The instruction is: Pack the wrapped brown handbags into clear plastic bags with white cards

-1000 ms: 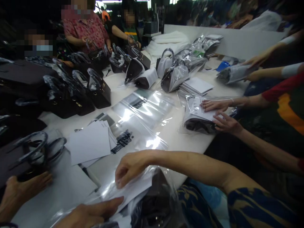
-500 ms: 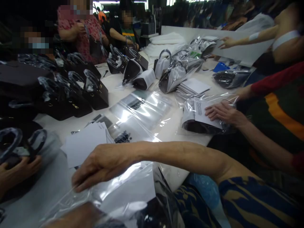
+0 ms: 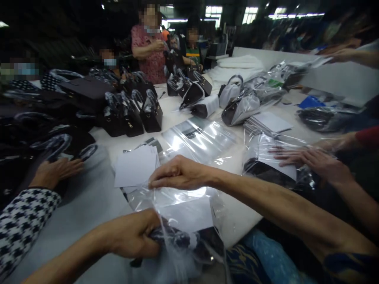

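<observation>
My right hand pinches the open edge of a clear plastic bag and holds it up. Inside that bag lies a dark handbag with a white card over its side. My left hand is closed at the mouth of the bag, around the handbag's wrapped handle; its fingertips are partly hidden. Just beyond my right hand is a stack of white cards. Flat clear plastic bags lie farther up the table.
Rows of dark handbags with wrapped handles stand at the left and back. A co-worker's hand touches a bag on the left. At right, another co-worker's hands press on a bagged handbag. White sheets are piled behind.
My right hand has lifted the plastic bag's edge and moved right in view. My left hand has come up into view at the bag's mouth. The camera has turned left.
</observation>
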Motion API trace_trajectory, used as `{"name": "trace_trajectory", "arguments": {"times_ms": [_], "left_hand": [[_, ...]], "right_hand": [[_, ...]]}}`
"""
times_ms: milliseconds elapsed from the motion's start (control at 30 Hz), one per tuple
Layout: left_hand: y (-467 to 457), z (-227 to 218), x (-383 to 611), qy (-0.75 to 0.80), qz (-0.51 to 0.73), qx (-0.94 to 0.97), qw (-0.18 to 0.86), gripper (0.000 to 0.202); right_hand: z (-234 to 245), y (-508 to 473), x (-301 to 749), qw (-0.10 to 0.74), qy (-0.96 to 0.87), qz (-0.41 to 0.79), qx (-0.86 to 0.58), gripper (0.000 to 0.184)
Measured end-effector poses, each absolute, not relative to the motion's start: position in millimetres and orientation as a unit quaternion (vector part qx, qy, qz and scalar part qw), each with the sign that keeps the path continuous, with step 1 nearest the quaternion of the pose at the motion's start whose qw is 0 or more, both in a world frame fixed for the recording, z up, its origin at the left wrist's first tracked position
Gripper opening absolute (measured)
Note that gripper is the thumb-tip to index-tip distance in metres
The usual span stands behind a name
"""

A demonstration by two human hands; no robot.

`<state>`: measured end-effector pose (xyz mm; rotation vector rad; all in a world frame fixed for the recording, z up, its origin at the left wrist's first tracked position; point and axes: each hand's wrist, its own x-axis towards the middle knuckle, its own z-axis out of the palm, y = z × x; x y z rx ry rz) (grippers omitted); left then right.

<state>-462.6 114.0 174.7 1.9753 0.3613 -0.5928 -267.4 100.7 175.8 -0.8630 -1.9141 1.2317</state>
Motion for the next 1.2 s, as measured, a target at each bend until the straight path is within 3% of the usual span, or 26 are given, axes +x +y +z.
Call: {"name": "trace_trajectory", "arguments": {"times_ms": [167,267,400,533,667,733,833,967,1200], "left_hand": [[117,172,-454,0.187,-0.173,0.83,0.496,0.003],[116,172,-453,0.186,-0.159,0.857,0.453,0.018],[116,173,-459,0.177,-0.153,0.873,0.428,0.036],[111,192,-490,0.183,-0.091,0.869,0.451,0.048],[69,217,-539,0.132,0.05,0.893,0.427,0.048],[40,217,-554,0.077,0.096,0.935,0.332,0.04],[10,200,-559,0.036,0.109,0.98,0.163,0.007],[14,174,-557,0.095,0.125,0.983,0.093,0.01],[66,162,-537,0.204,0.276,0.939,0.016,0.011]], "right_hand": [[193,93,-269,0.243,-0.767,0.426,-0.414,0.024],[225,78,-282,0.166,-0.827,0.313,-0.436,0.035],[238,63,-303,0.033,-0.883,0.099,-0.458,0.065],[211,68,-292,-0.075,-0.866,-0.037,-0.493,0.024],[190,75,-261,-0.044,-0.879,-0.074,-0.469,0.027],[187,77,-251,-0.038,-0.88,-0.078,-0.468,0.029],[193,78,-255,-0.055,-0.875,-0.063,-0.477,0.033],[214,72,-286,-0.122,-0.863,-0.017,-0.489,0.028],[229,50,-328,-0.193,-0.845,-0.006,-0.498,0.028]]}}
